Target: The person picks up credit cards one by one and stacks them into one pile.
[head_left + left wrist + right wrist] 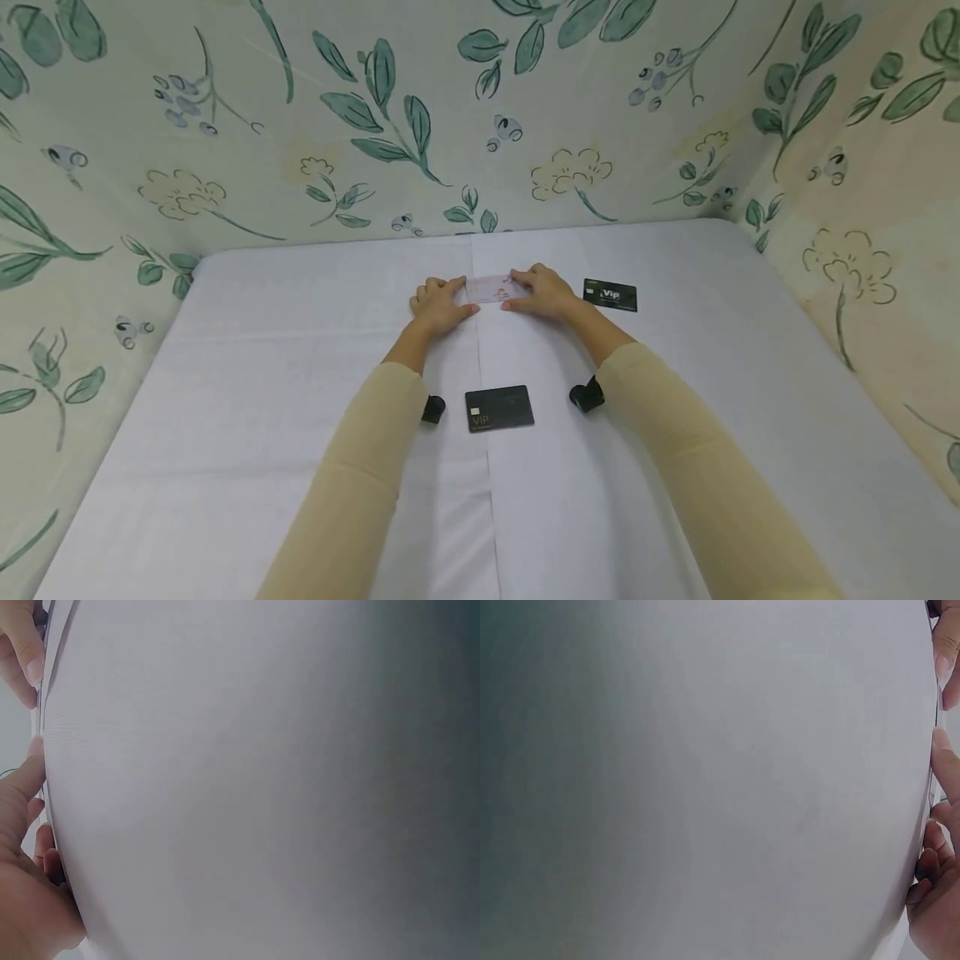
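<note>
A pale pink printed card [491, 288] lies flat on the white cloth near the table's far side. At its left end, my left hand [438, 305] holds it with forefinger at the upper corner and thumb at the lower one. My right hand [543, 292] grips the right end the same way. The left wrist view catches the left hand [22, 862] at its left margin, the other fingers curled under. In the right wrist view the right hand [939, 892] shows at the right margin. The card's face is hidden in both wrist views.
A black VIP card [499, 409] lies nearer, between the forearms. Another black card marked Vip [610, 295] rests to the right of my right hand. White cloth [300, 417] covers the table, with a seam down the middle. Leaf-patterned walls [420, 192] border the far side and both sides.
</note>
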